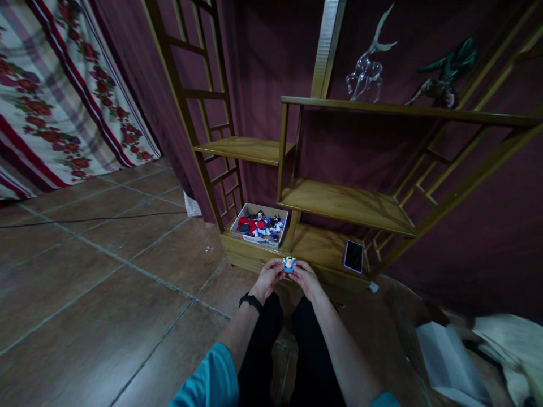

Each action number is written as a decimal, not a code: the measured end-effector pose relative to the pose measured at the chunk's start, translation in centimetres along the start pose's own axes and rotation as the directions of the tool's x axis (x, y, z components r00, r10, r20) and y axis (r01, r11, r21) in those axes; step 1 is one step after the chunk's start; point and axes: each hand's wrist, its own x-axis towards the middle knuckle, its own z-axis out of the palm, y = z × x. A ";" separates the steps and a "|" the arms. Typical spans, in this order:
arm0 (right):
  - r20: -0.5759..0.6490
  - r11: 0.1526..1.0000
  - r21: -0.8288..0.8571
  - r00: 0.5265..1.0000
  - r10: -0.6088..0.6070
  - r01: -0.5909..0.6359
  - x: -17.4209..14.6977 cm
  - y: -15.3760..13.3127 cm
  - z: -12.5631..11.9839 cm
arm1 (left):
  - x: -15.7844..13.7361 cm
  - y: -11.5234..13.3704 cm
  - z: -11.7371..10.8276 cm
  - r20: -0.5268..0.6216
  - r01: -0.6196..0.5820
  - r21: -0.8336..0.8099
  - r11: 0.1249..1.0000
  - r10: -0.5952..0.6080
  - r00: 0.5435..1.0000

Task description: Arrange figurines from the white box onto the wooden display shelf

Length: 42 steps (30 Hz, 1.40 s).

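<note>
Landmark: the open box [258, 242], resting on the bottom level of the wooden shelf unit [348, 212].

Small figurine [289, 263]: nearer to you than the box and a little to its right, off the shelf, between your two hands. It appears blue at the base with blue and white above; finer detail is too small to read.

Hands: your left hand [268, 275] pinches the figurine's left side with the fingertips, your right hand [306, 277] its right side. Both are on your side of the box. How hard you press cannot be told.

Within the box: a loose heap of other figures [259, 226], red, purple, white and black, overlapping. Right of the box, well apart on the same level: a phone [353, 256], dark face up.

Handling notes, my judgement: keep both pinches light and level, bearing on the thicker base, since narrow parts could bend or snap. Turn the piece with one hand while the other steadies it. Working close to the box's near edge would shorten any drop; watch that your left wristband [251, 302] doesn't catch on that rim.
</note>
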 end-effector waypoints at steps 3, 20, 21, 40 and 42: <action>-0.007 1.000 -0.007 1.000 0.003 -0.003 0.1 0.1 0.0 | 0.0 -0.1 0.0 0.003 -0.007 0.005 1.000 0.007 1.000; -0.009 1.000 0.007 1.000 0.025 -0.025 0.3 0.3 -0.2 | 0.1 0.0 0.0 -0.036 0.053 -0.010 0.999 -0.054 0.998; -0.009 1.000 0.006 1.000 0.027 -0.027 0.3 0.3 -0.2 | 0.1 0.0 0.0 -0.035 0.056 -0.014 0.998 -0.057 0.998; 0.013 0.999 -0.018 0.999 0.032 -0.032 0.0 0.0 0.1 | -0.1 -0.1 0.1 -0.023 -0.009 0.019 1.000 0.009 1.000; 0.018 0.999 -0.018 0.999 0.030 -0.029 -0.1 -0.1 0.1 | -0.2 0.0 0.2 -0.013 -0.018 0.026 0.999 0.018 1.000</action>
